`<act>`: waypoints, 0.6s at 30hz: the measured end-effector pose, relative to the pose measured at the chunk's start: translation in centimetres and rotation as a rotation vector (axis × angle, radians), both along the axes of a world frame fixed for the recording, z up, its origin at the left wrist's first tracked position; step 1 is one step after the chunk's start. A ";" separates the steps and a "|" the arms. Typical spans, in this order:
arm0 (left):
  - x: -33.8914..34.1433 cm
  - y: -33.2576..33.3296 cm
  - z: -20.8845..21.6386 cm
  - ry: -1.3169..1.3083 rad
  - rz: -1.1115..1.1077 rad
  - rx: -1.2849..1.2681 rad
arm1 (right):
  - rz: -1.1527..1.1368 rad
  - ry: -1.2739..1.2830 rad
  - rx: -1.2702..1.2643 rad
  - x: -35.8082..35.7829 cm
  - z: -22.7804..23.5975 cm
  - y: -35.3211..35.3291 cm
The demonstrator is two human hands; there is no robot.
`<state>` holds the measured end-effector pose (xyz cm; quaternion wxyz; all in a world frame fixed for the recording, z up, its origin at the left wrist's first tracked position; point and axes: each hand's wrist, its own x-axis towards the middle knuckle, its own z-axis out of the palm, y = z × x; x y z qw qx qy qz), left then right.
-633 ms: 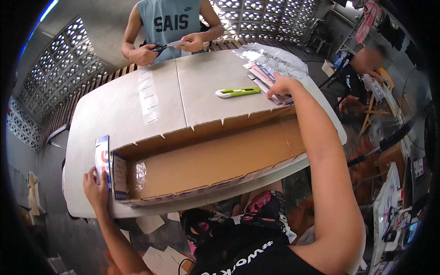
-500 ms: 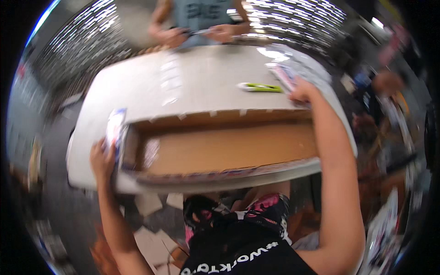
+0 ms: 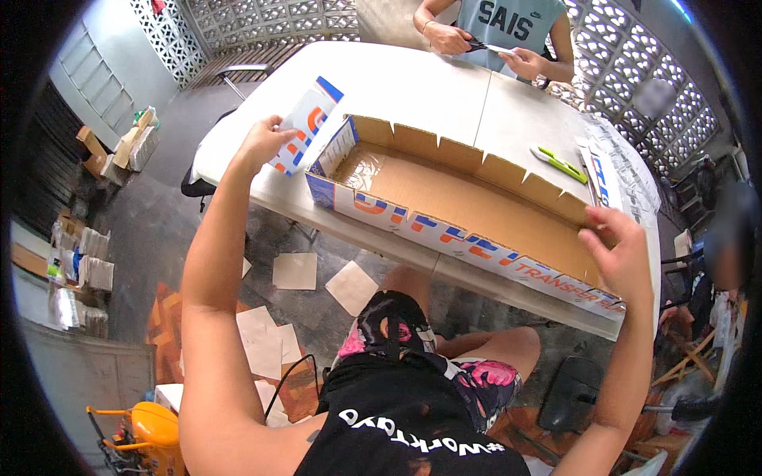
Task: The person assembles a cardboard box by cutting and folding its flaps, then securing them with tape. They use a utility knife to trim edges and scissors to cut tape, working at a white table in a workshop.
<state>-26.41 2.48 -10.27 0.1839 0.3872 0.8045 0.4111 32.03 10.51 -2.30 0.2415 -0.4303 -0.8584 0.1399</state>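
Note:
A long, shallow open cardboard box point(image 3: 476, 202), brown inside and white with orange and blue print outside, lies on the white table point(image 3: 389, 75). Slits notch its far wall. Left of the box, my left hand point(image 3: 266, 143) grips the near-left edge of a flat printed cardboard strip point(image 3: 311, 119), tilted beside the box's left end. My right hand point(image 3: 619, 242) is over the box's right end, thumb and fingers apart, with nothing visible between them; whether it touches the box I cannot tell. A second printed strip point(image 3: 605, 174) lies beyond that hand.
A green utility knife point(image 3: 559, 164) lies behind the box, near crumpled clear plastic point(image 3: 631, 155). Across the table a person point(image 3: 508, 36) holds scissors point(image 3: 478, 45) and a small pale piece. Cardboard squares point(image 3: 295, 271) litter the floor; an orange machine point(image 3: 151, 424) stands lower left.
My right hand has let go of the second strip and come back to the box's right end. My left hand still has its strip. The whole view has turned.

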 end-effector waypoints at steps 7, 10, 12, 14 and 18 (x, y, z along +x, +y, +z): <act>2.0 -0.2 5.6 -0.512 -0.136 0.399 | 0.161 -0.024 0.086 0.2 -2.1 -3.9; 3.2 -0.2 7.0 -0.573 -0.230 0.420 | 0.201 -0.018 0.106 -0.6 -2.1 -4.6; 4.6 -0.3 7.6 -0.553 -0.278 0.419 | 0.223 -0.021 0.133 -1.4 -1.7 -4.8; 5.7 -0.9 8.4 -0.580 -0.341 0.438 | 0.261 0.021 0.141 -2.7 -1.5 -5.1; 7.8 -1.3 8.1 -0.596 -0.425 0.470 | 0.366 0.028 0.130 -5.7 -1.0 -6.3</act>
